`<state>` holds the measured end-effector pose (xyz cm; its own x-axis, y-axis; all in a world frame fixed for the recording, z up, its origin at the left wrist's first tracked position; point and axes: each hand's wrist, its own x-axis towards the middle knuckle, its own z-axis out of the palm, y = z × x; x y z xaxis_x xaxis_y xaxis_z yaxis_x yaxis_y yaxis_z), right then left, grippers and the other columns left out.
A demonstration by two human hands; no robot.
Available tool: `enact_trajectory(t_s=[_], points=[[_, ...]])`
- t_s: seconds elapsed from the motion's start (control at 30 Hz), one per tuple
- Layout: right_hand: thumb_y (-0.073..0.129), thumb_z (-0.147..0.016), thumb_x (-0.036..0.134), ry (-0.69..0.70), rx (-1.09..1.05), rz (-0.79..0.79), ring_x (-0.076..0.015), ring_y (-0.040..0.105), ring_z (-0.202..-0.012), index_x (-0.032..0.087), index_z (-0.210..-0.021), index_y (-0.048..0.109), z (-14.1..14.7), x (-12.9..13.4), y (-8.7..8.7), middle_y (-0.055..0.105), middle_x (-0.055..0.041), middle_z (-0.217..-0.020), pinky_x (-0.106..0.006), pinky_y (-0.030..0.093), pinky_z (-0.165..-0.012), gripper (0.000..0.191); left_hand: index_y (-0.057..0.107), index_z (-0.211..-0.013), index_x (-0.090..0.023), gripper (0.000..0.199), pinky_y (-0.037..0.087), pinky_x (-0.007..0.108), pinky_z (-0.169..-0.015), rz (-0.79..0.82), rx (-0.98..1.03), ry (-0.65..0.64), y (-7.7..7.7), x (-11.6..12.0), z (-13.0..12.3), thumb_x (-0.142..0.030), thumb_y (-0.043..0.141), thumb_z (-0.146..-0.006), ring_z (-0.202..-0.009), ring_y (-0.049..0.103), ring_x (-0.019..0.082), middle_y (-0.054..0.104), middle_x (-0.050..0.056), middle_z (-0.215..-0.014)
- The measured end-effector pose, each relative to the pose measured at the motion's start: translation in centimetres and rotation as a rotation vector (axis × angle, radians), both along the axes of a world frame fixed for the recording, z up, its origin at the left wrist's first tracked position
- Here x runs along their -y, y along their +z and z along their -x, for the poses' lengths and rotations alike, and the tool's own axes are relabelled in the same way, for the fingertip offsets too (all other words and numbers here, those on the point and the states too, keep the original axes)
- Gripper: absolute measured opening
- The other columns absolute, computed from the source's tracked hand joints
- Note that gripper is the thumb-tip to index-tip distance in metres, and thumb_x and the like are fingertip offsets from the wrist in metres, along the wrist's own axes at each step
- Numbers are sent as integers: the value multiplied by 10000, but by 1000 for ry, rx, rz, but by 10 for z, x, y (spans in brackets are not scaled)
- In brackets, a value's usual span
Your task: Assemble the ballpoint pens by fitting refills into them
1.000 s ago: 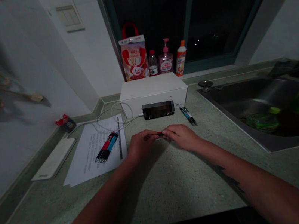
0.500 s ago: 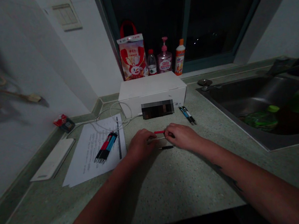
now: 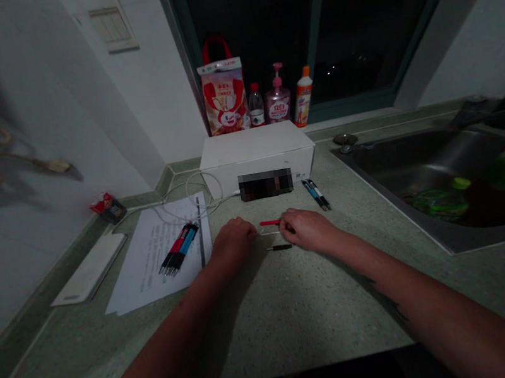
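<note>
Head view. The left hand [image 3: 233, 241] rests on the countertop with its fingers loosely curled, released and with nothing visible in its grasp. The right hand [image 3: 308, 230] lies low at the right end of a thin pale tube [image 3: 270, 233]; its fingertips [image 3: 289, 228] cover that end, so whether it is gripped cannot be determined.

The pale tube lies between the hands, with a slim red rod [image 3: 270, 222] just above it and a slim black rod [image 3: 279, 247] just below. All three run roughly parallel, separate and unjoined, and appear to be loose pen components. By contrast, a bundle of red, blue and black pens [image 3: 179, 249] lies on a printed paper sheet [image 3: 157, 255], and a blue pen and a black pen [image 3: 315, 195] lie together beyond the right hand; both groups appear fully assembled.

Materials: the rods look like smooth, narrow plastic, and the pens have glossy barrels with metal-coloured tips. The countertop [image 3: 301, 315] is speckled green stone-like material. Behind the parts stands a white rectangular cardboard box [image 3: 256, 150], with a thin white cable [image 3: 189, 196] curling from it across the paper. A dark object [image 3: 265, 184] before the box is blurred out — type undeterminable. A stainless-steel sink [image 3: 420, 156] is set to the right.
</note>
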<state>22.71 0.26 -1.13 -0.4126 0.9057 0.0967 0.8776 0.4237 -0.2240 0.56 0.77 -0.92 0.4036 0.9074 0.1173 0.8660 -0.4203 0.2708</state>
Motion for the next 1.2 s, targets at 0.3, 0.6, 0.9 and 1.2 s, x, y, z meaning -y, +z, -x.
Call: enact_trajectory(t_s=[0.3,0.6,0.9,1.2], points=[[573,-905,188,23,-61,3,-184,624,-779,183,-873,702,-2,-1,-2,693,-76,-921,-295,387,-681,133,749,-843,-174,172,471,365,-826,0,69,0,-4,-3,3,-175,587,-902,-902,631,258,697,100,-889],[554,-925,196,21,-38,34,-180,631,-788,183,-873,702,2,2,1,695,-77,-930,-287,391,-692,157,745,-813,-191,167,461,339,-797,30,133,-5,2,5,-3,-146,599,-882,-863,618,223,700,75,-871],[614,-945,258,40,-79,37,-183,654,-847,206,-951,714,2,3,3,688,-49,-976,-277,424,-718,113,744,-907,-182,146,468,347,-843,-22,97,-36,-5,7,-12,-157,600,-911,-941,617,239,700,85,-935],[606,-977,286,-76,-42,-81,-239,643,-1050,203,-1070,736,0,-5,-1,682,-89,-1085,-320,468,-818,180,760,-936,-187,139,470,359,-864,-64,59,18,-11,-3,-15,-217,624,-927,-974,619,257,698,97,-967]])
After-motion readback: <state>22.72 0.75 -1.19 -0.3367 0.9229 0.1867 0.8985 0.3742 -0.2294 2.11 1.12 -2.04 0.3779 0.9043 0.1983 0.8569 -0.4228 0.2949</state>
